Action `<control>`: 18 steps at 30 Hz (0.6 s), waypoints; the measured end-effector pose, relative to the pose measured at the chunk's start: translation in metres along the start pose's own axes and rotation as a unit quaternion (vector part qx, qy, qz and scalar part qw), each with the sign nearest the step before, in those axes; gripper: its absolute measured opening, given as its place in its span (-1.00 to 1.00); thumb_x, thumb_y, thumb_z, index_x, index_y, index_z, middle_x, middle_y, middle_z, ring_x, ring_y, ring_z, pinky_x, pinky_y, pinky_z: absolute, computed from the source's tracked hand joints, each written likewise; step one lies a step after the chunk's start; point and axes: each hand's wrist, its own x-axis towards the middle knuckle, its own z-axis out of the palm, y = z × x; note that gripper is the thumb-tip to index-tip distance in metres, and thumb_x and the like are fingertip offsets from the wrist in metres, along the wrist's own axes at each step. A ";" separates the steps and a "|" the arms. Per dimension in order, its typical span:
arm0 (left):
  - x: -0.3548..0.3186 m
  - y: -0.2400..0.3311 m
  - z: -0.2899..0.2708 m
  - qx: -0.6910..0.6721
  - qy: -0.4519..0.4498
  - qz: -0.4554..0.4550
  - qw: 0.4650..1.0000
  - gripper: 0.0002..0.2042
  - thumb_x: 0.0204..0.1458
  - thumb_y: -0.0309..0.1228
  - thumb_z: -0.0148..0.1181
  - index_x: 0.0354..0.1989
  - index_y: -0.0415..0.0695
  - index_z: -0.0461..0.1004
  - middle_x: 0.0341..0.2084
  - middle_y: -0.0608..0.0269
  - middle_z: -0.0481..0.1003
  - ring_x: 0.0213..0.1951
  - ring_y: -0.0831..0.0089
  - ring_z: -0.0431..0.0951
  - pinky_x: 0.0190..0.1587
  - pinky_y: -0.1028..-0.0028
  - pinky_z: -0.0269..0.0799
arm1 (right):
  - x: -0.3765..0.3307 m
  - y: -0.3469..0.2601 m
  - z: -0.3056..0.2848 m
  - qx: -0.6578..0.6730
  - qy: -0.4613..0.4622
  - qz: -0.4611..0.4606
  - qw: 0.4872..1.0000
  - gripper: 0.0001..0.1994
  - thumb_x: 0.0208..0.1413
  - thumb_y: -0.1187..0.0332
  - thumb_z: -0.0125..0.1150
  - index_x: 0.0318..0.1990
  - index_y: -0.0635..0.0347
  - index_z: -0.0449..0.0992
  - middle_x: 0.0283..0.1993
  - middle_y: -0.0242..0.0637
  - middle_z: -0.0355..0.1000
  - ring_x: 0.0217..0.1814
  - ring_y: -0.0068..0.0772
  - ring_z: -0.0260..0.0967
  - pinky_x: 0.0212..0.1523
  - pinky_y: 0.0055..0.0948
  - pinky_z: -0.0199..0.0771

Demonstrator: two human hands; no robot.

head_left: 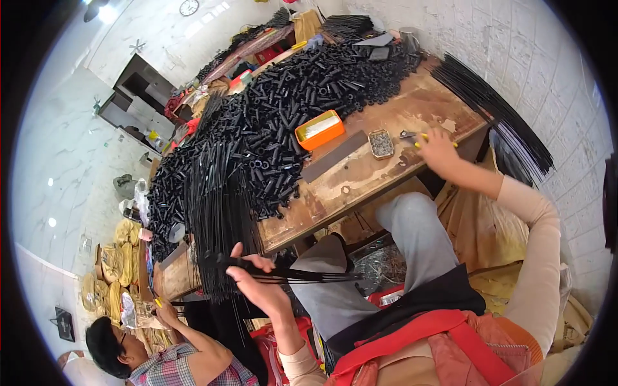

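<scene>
My left hand (261, 286) is in front of the table's near edge, holding a small bundle of thin black rods (302, 276) between thumb and fingers. The bundle has a thicker dark part at the left and points right, over my lap. On the right side of the table, my right hand (439, 153) grips yellow-handled pliers (407, 135) whose jaws point left. Just left of the pliers is a small clear dish (381, 144) of tiny metal pieces. A long heap of thin black rods (222, 206) hangs over the table edge beside my left hand.
A big pile of short black tubes (277, 116) covers much of the wooden table (328, 199). An orange box (320, 130) and a dark flat strip (333, 156) lie nearer me. More black rods (489, 106) overhang the right edge. A co-worker (174, 354) sits at lower left.
</scene>
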 end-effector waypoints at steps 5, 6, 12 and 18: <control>0.003 0.034 -0.002 -0.127 0.025 0.108 0.986 -0.48 0.28 0.09 -0.18 -0.10 -0.23 0.30 -0.49 0.35 0.19 -0.42 0.51 0.18 -0.26 0.47 0.21 | -0.037 -0.134 -0.088 0.476 -0.052 -0.379 0.792 -0.91 0.00 0.42 0.15 -0.33 0.18 0.51 -0.33 -0.15 0.43 -0.19 -0.16 0.40 -0.10 -0.22 0.42; 0.003 0.036 0.001 -0.201 0.037 0.102 0.973 -0.49 0.26 0.08 -0.14 -0.11 -0.24 0.29 -0.48 0.34 0.19 -0.41 0.49 0.19 -0.24 0.44 0.24 | -0.067 -0.156 -0.089 0.666 -0.185 -0.328 0.643 -0.77 0.10 0.34 0.21 -0.09 0.16 0.56 -0.24 -0.18 0.49 -0.11 -0.21 0.46 -0.10 -0.28 0.46; -0.031 -0.050 -0.005 -0.416 0.017 -0.095 0.904 -0.62 0.10 -0.16 0.16 -0.24 -0.31 0.34 -0.42 0.11 0.40 -0.20 0.20 0.43 0.19 0.15 0.26 | -0.112 -0.095 -0.095 0.890 -0.125 0.208 0.385 -0.82 0.14 0.47 0.19 -0.20 0.09 0.29 -0.07 -0.10 0.44 -0.25 -0.29 0.50 -0.60 -0.47 0.56; -0.088 -0.154 0.035 -0.481 0.159 -0.418 0.754 -0.38 0.28 0.06 -0.38 -0.26 -0.41 0.27 -0.49 0.05 0.35 -0.37 0.17 0.40 0.25 0.05 0.28 | -0.122 -0.022 -0.163 0.854 0.159 0.194 0.455 -0.68 0.26 0.42 0.03 0.16 0.12 0.32 -0.16 -0.33 0.42 -0.32 -0.56 0.41 -0.40 -0.63 0.49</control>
